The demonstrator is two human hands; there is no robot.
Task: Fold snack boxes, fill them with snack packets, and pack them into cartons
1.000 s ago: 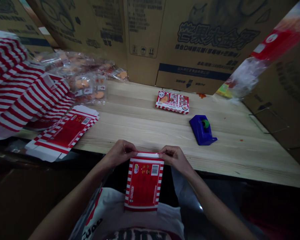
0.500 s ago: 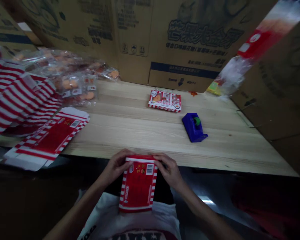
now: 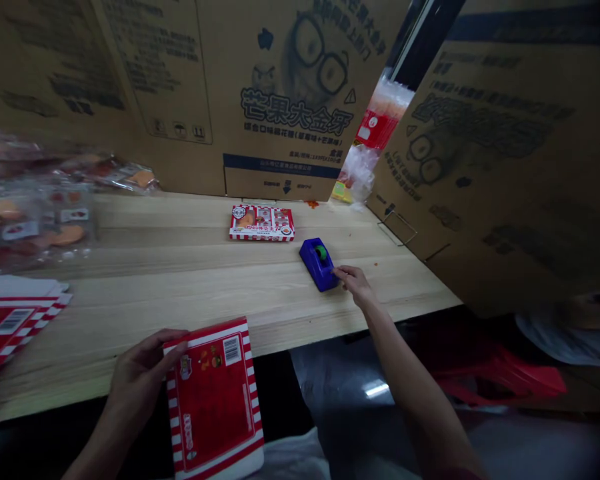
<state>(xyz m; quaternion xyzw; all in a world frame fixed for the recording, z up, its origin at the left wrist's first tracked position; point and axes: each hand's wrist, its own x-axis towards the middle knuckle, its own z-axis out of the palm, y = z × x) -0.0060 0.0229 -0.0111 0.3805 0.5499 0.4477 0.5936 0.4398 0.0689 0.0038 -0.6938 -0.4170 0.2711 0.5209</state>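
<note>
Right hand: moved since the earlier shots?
Yes. Against the blue tape dispenser, the right hand has gone forward and to the right, from well short of it to its near end.

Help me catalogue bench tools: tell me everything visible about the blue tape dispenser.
The blue tape dispenser looks like hard plastic, wedge-shaped, with a green roll set in its top. It stands upright on the pale wooden table, right of the small striped box and nearer the camera. The right hand is at its near end, seemingly touching; any tape there is unclear.
</note>
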